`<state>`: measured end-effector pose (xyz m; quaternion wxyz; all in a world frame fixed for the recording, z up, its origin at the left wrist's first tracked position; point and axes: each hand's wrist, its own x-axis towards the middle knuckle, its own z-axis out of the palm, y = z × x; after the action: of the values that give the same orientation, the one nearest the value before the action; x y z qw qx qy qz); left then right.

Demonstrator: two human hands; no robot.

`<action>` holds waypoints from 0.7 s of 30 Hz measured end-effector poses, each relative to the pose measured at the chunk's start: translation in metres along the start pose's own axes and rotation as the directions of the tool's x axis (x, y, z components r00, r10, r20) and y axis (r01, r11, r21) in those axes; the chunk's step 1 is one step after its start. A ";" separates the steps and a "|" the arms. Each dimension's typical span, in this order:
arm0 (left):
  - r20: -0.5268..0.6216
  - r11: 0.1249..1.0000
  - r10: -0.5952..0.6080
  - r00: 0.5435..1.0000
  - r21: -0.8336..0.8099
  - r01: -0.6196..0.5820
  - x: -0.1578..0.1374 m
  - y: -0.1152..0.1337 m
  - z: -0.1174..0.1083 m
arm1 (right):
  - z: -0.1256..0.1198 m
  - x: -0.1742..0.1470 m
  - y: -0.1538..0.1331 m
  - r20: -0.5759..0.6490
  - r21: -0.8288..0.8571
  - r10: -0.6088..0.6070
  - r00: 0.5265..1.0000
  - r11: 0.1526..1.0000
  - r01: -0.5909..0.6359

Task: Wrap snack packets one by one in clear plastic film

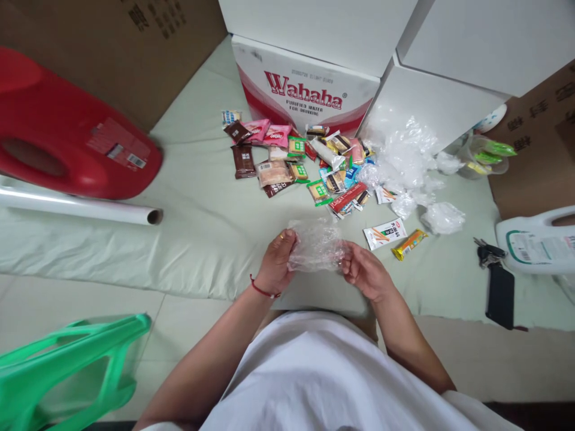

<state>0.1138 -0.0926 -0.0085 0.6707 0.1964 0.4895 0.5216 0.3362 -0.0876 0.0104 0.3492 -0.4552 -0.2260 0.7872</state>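
Between my two hands is a clear, crinkled plastic bag [315,244], held above the table's front edge. My left hand [277,260] pinches its left side, thumb on top. At its right side my right hand [365,269] is closed on the plastic with curled fingers. Beyond the bag lies a heap of wrapped snacks, with a brown packet [244,161], a pink packet [277,135] and a red bar [348,199] among them. A white snack packet [385,233] and a yellow-wrapped bar [409,245] lie right of my right hand. What the bag contains, if anything, cannot be made out.
Crumpled clear bags [404,158] are piled right of the snacks. A Wahaha carton [305,90] stands behind. Leftward are a red jug [72,131] and a white roll [81,205]; rightward, a white jug [539,242], keys [489,252] and a black phone [500,296]. A green stool [76,359] stands lower left.
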 end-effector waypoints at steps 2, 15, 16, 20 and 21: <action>-0.052 0.997 0.043 0.998 0.059 -0.040 0.002 -0.003 -0.001 | 0.003 -0.002 0.004 -0.005 -0.060 -0.019 1.000 0.998 0.019; 0.093 0.688 0.468 0.879 0.586 -0.429 -0.035 -0.001 0.030 | 0.030 -0.008 0.015 -0.035 -0.482 -0.353 0.935 0.826 0.294; 0.067 0.718 0.445 0.893 0.570 -0.400 -0.032 -0.002 0.032 | 0.030 -0.009 0.016 -0.043 -0.495 -0.367 0.929 0.816 0.299; -0.168 0.938 0.289 0.942 0.244 -0.245 -0.016 0.000 0.024 | 0.019 -0.011 0.014 -0.143 -0.446 -0.372 0.917 0.851 0.277; -0.204 0.971 0.229 0.952 0.114 -0.209 -0.011 0.002 0.020 | 0.015 -0.012 0.013 -0.167 -0.414 -0.360 0.918 0.870 0.266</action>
<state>0.1301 -0.0973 0.0068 0.5418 0.2220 0.5579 0.5882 0.3226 -0.1058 0.0154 0.4016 -0.5627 -0.4032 0.5996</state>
